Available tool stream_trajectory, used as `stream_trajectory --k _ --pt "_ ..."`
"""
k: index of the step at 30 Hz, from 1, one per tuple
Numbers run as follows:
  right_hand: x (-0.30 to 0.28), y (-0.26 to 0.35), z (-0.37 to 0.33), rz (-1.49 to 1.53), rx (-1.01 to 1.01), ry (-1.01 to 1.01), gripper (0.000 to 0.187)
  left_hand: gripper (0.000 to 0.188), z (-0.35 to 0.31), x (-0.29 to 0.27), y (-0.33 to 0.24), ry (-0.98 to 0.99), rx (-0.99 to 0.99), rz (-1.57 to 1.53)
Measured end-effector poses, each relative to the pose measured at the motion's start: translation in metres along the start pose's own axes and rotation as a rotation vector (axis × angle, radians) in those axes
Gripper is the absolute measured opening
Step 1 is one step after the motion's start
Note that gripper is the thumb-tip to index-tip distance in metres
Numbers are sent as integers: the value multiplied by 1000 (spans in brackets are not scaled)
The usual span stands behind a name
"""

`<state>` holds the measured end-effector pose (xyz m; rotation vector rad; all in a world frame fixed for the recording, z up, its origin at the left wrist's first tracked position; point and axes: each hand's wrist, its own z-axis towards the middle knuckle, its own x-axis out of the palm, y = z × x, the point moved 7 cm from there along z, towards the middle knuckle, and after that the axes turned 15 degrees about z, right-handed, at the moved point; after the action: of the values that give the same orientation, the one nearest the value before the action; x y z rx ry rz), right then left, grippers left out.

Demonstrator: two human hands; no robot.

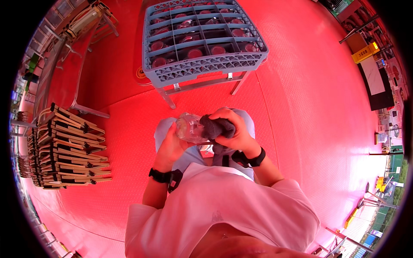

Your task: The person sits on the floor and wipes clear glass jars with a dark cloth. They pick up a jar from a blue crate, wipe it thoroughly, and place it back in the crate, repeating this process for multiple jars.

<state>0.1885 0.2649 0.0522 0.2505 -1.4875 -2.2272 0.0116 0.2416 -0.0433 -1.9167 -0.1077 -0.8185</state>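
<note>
Over my lap, my left hand (pixel 171 144) is wrapped round a clear glass (pixel 189 128) that lies on its side, its base toward the left. My right hand (pixel 235 131) grips a dark grey cloth (pixel 217 127) and presses it against the glass's right end. The cloth hides that end, so how far it reaches inside cannot be made out. Both wrists wear black bands. Beyond my knees, a blue-grey divided glass rack (pixel 206 64) stands on a metal-legged stand, with several glasses (pixel 194 53) sitting in its compartments.
Several folded chairs or stools (pixel 71 148) are stacked at the left. Behind them stands a long metal-framed table (pixel 71 73). A yellow sign (pixel 365 52) and a black-draped table (pixel 376 86) are at the far right. Red textured flooring (pixel 297 112) surrounds me.
</note>
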Motion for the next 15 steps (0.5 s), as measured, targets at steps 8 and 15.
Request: stream_trajectory --k 8,15 --pt "-14 -17 1 383 241 -74 53 107 -12 36 -1 337 -41 163" --pt "-7 -46 -6 567 282 -76 58 110 -14 46 4 370 -35 100"
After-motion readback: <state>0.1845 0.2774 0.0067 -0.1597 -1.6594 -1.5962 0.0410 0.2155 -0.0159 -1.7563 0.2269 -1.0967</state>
